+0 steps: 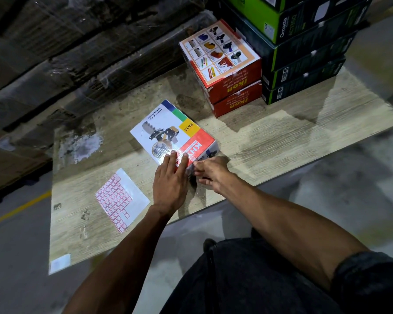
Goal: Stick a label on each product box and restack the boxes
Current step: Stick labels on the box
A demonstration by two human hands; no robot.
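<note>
A white and red product box [168, 130] with a tape dispenser picture lies flat in the middle of the wooden board [281, 141]. My left hand [170, 180] lies flat on the box's near corner with straight fingers. My right hand [212, 174] is at the box's near edge, its thumb and forefinger pinched together against the box side; whether a label is between them is too small to tell. A sheet of red-framed labels [119, 197] lies on the board to the left of my left hand.
Two red boxes [225, 62] are stacked at the back of the board. A taller stack of black and green boxes [304, 48] stands to their right. Wrapped cartons [66, 53] line the far side. Concrete floor [21, 257] surrounds the board.
</note>
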